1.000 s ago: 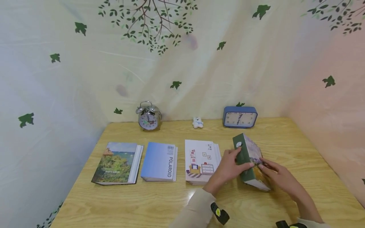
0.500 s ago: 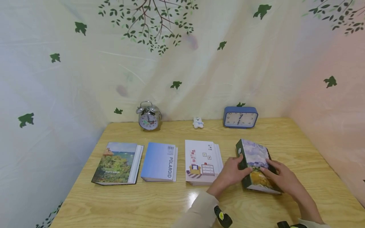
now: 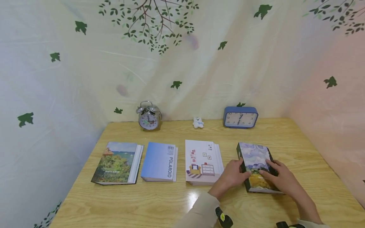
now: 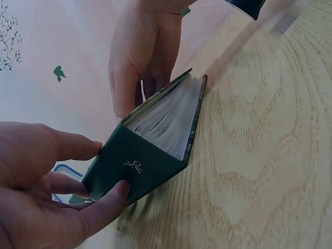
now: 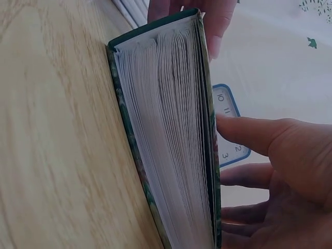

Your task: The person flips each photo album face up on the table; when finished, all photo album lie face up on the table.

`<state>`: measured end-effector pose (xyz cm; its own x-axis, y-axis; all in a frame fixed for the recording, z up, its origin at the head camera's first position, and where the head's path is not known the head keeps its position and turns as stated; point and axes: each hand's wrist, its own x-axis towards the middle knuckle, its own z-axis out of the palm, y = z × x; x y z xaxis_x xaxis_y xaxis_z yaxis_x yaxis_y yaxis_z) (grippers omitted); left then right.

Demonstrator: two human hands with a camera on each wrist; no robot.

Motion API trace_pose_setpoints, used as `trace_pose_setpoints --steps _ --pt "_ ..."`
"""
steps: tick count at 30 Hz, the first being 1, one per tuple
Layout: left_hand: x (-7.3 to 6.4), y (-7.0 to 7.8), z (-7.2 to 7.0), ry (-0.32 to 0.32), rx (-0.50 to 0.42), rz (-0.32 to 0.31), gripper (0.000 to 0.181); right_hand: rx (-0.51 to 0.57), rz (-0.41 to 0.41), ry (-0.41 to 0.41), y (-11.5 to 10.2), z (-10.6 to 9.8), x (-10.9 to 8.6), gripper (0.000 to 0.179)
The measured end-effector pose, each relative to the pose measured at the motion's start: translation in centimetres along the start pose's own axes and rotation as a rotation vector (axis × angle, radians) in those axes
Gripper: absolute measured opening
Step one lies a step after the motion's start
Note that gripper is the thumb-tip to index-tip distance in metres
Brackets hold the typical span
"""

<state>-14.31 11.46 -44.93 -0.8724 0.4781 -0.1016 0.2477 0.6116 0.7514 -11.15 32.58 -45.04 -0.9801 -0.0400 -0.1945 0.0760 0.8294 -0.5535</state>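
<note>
A thick photo album [image 3: 253,153] with a painted landscape cover and dark green spine lies at the right of the table, its cover facing up. My left hand [image 3: 231,173] holds it at the spine; in the left wrist view the thumb [image 4: 116,194] presses the green spine and the index finger touches its edge. From the other side, my right hand [image 3: 286,180] rests on the painted cover near its right edge. The right wrist view shows thick white pages [image 5: 161,78] between the covers, with the right fingertips against the front cover.
To the left lie a white album [image 3: 199,158] with furniture drawings, a blue POLAROID album [image 3: 156,160] and a landscape album [image 3: 119,164]. Behind stand a silver alarm clock [image 3: 149,118], a small white bear figure [image 3: 198,123] and a blue rectangular clock [image 3: 240,117] near the cloth backdrop.
The green-spined album has tipped from its raised, leaning position down flat onto the table, its cover turning upward. Both hands have followed it slightly downward.
</note>
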Motion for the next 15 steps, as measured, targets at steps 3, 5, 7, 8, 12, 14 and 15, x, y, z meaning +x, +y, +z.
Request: trace_pose_setpoints --steps 3,5,7,8,12,14,15 --pt "0.1 -0.2 0.0 -0.004 -0.037 -0.005 0.062 -0.007 -0.004 -0.005 -0.1 0.1 0.1 0.084" --pt "0.2 -0.3 -0.1 -0.002 -0.065 -0.021 0.061 -0.007 -0.005 -0.008 -0.2 0.2 0.2 0.084" --pt "0.2 -0.4 -0.1 0.004 -0.071 -0.032 0.061 -0.007 -0.009 -0.007 -0.3 0.3 0.2 0.084" --pt "0.1 -0.5 -0.2 0.009 -0.072 -0.041 0.061 -0.003 -0.011 -0.007 -0.4 0.3 0.1 0.084" --pt "-0.1 -0.8 -0.4 0.020 -0.087 -0.071 0.062 0.005 -0.028 0.007 -0.7 0.4 0.0 0.082" --pt "-0.2 -1.0 -0.7 0.022 -0.102 -0.076 0.062 0.006 -0.057 0.031 -0.8 0.3 0.0 0.079" --pt "-0.2 -1.1 -0.9 0.022 -0.112 -0.076 0.063 0.003 -0.072 0.047 -1.0 0.3 0.0 0.077"
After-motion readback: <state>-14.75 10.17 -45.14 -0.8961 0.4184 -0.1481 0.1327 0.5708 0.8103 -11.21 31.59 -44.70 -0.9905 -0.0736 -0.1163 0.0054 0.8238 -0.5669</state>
